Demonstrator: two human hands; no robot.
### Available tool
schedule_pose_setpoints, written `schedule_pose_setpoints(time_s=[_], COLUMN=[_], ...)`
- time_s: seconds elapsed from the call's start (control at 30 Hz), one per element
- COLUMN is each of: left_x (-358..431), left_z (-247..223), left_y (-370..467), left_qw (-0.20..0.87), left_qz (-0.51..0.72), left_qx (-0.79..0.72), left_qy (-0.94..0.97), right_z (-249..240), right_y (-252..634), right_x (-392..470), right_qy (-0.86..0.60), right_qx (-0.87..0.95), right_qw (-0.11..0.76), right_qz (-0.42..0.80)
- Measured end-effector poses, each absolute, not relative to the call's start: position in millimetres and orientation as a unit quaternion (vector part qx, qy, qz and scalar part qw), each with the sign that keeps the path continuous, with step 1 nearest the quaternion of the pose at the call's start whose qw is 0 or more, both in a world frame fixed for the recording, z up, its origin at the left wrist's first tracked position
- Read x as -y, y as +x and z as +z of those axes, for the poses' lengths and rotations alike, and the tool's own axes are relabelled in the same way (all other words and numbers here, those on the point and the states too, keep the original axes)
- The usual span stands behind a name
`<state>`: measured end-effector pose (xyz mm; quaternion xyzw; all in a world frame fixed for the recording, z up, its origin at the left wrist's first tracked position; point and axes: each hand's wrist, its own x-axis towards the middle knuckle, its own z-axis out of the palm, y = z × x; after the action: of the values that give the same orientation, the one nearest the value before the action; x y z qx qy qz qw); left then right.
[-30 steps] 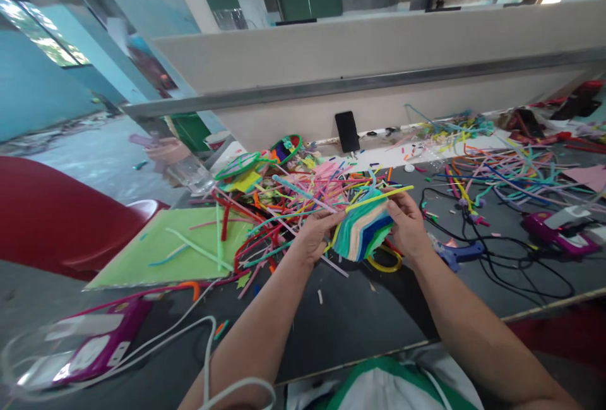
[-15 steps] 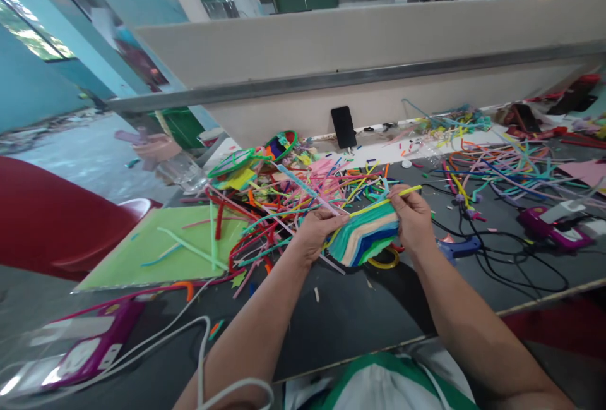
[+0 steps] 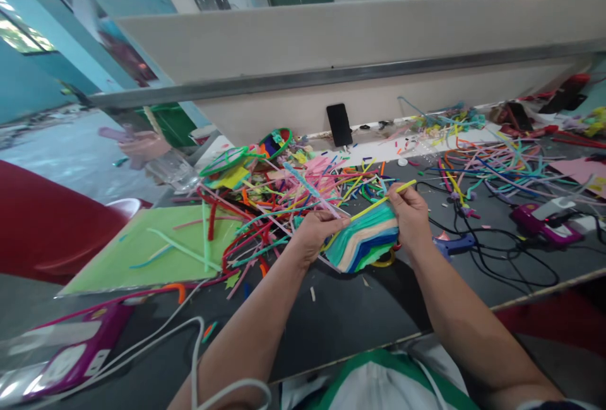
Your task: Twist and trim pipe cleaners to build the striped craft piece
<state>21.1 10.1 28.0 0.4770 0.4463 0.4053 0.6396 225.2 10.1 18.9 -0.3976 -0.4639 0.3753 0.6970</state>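
A striped panel of teal, cream, blue and green strips point(image 3: 367, 241) hangs between my hands above the dark table. A yellow strip point(image 3: 372, 210) runs along its upper edge. My left hand point(image 3: 316, 233) pinches the panel and the yellow strip at the left end. At the right end, my right hand point(image 3: 408, 211) has its thumb and fingers closed on the yellow strip and the panel's corner. The far tip of the yellow strip sticks out past my right fingers.
Loose pipe cleaners point(image 3: 265, 208) are heaped behind and left of my hands. A green sheet point(image 3: 108, 258) lies at the left. A blue glue gun point(image 3: 454, 244) and black cables are at the right. A phone point(image 3: 339, 124) leans against the partition.
The view has shifted slightly, so the table things sit a little further left. The panel's lower edge tilts a bit differently; both hands keep their hold.
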Motion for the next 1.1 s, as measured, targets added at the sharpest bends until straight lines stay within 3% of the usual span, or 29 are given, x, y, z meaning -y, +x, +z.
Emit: schedule_pose_setpoints(time_s=[0.37,0.57,1.1], left_x=[-15,-14,-14], left_z=[26,25,28], left_y=[18,19,17], left_qw=[0.656,0.651,0.626], left_qz=[0.442,0.436,0.420], left_qx=[-0.439,-0.441,-0.468], left_qy=[0.427,0.437,0.461], right_z=[24,24,24], right_y=[219,225,230], right_x=[-9,-12,-13], right_qy=[-0.328,-0.380,-0.455], right_qx=[0.454,0.440,0.446], right_qw=[0.697,0.638,0.609], right_qz=[0.447,0.505,0.471])
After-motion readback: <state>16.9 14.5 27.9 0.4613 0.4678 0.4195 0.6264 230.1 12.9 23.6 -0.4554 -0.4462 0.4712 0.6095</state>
